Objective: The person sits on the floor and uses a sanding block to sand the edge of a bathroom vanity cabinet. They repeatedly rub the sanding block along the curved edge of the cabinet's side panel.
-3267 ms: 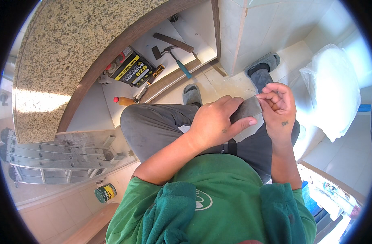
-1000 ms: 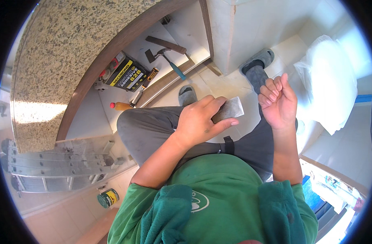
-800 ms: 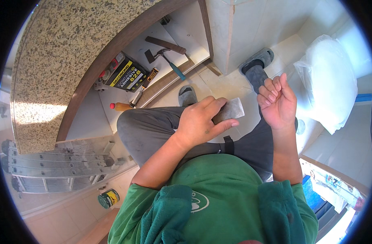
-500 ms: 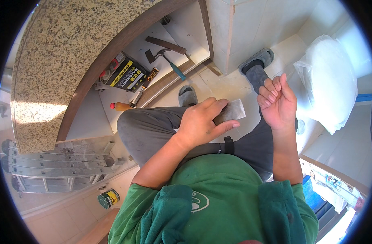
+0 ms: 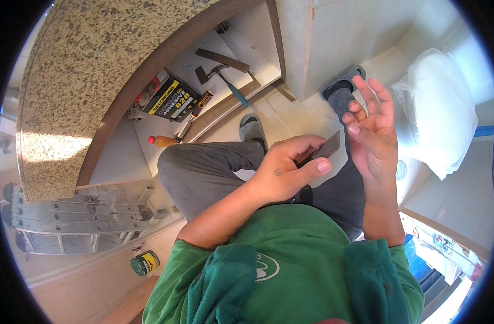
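Note:
My left hand [image 5: 283,171] grips a scraper [image 5: 328,149] with a flat grey metal blade, its thumb along one side and its fingers behind. The blade is tilted nearly edge-on, pointing up and to the right, and a brownish part shows by the palm. My right hand [image 5: 374,141] is raised just right of the blade, apart from it. Two of its fingers stretch upward, the others bend loosely, and nothing can be seen in it. Both hands are above my grey-trousered legs [image 5: 204,167].
An open cabinet under a curved granite countertop [image 5: 96,70] holds a claw hammer [image 5: 236,93], a black adhesive tin [image 5: 174,102], a wooden strip [image 5: 222,59] and a red-capped bottle [image 5: 163,141]. A white plastic bag [image 5: 438,113] stands right. A folded ladder [image 5: 79,221] and green can [image 5: 144,263] lie left.
My left hand has moved slightly right and turned, bringing the scraper blade from face-on to nearly edge-on. My right hand's curled fingers have opened and stretched upward.

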Action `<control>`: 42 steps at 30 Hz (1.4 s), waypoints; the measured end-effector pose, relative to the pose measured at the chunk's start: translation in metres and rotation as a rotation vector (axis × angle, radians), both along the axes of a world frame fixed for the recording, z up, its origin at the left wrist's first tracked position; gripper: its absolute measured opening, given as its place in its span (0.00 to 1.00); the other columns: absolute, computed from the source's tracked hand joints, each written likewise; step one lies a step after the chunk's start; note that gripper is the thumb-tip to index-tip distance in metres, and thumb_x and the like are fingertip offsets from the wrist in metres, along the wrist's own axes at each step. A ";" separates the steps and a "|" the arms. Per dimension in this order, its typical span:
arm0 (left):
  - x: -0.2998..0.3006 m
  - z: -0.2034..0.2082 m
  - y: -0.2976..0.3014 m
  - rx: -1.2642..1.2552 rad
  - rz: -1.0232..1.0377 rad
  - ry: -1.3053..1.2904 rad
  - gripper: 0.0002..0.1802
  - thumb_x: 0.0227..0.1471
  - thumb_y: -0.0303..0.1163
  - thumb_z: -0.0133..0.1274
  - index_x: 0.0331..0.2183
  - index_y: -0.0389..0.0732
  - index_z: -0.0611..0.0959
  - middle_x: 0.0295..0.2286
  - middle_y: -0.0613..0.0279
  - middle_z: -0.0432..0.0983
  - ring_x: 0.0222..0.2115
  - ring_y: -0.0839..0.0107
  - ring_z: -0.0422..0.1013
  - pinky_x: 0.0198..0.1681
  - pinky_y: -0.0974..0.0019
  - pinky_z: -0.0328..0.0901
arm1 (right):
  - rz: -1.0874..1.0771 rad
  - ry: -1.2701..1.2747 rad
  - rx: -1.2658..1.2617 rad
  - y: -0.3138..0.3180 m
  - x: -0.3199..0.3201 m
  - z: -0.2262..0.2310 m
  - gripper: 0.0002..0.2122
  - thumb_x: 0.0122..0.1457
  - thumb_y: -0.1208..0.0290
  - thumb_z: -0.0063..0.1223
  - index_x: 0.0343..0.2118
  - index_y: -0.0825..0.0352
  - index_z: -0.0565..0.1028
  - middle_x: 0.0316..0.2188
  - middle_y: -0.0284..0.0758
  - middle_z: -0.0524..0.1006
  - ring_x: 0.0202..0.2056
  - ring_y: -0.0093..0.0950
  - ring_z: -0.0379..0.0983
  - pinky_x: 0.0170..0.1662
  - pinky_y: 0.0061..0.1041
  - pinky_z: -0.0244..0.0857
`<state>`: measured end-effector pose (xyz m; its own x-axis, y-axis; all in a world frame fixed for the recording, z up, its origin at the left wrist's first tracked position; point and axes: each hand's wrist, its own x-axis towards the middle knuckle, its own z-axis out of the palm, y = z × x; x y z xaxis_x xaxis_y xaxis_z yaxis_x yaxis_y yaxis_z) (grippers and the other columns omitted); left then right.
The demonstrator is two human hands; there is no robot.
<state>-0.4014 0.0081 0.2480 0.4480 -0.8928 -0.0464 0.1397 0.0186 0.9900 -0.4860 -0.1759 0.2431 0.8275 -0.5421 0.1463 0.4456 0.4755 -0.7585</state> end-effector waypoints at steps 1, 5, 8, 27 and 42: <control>0.000 0.002 -0.001 -0.007 -0.002 0.015 0.31 0.59 0.50 0.57 0.49 0.30 0.77 0.29 0.71 0.69 0.29 0.83 0.62 0.33 0.75 0.59 | -0.016 0.001 -0.006 0.001 0.000 0.002 0.38 0.48 0.91 0.55 0.64 0.60 0.59 0.63 0.36 0.56 0.45 0.23 0.62 0.48 0.23 0.66; 0.001 0.005 -0.006 -0.024 -0.004 0.036 0.32 0.59 0.51 0.57 0.49 0.30 0.77 0.30 0.71 0.69 0.29 0.83 0.62 0.34 0.75 0.59 | -0.051 -0.014 -0.014 0.002 0.000 0.006 0.40 0.48 0.92 0.54 0.65 0.60 0.57 0.64 0.36 0.54 0.45 0.23 0.62 0.45 0.21 0.65; 0.000 0.004 -0.006 -0.017 0.000 0.028 0.32 0.59 0.51 0.57 0.49 0.30 0.77 0.30 0.71 0.70 0.30 0.83 0.63 0.34 0.75 0.60 | -0.063 -0.022 -0.028 0.004 -0.001 0.011 0.39 0.49 0.92 0.54 0.66 0.61 0.56 0.64 0.37 0.53 0.44 0.23 0.63 0.42 0.21 0.65; -0.002 0.004 -0.009 -0.024 0.081 -0.304 0.26 0.55 0.44 0.63 0.45 0.32 0.79 0.30 0.65 0.73 0.28 0.81 0.65 0.32 0.74 0.63 | -0.186 -0.039 -0.226 0.013 -0.001 0.011 0.37 0.50 0.96 0.47 0.65 0.67 0.54 0.65 0.37 0.55 0.42 0.22 0.69 0.37 0.16 0.69; 0.001 0.005 -0.010 0.033 0.096 -0.307 0.25 0.53 0.44 0.64 0.44 0.33 0.81 0.33 0.55 0.78 0.33 0.69 0.74 0.39 0.67 0.68 | -0.201 -0.036 -0.279 0.016 0.001 0.006 0.36 0.51 0.96 0.47 0.65 0.67 0.54 0.68 0.45 0.51 0.42 0.22 0.68 0.42 0.19 0.69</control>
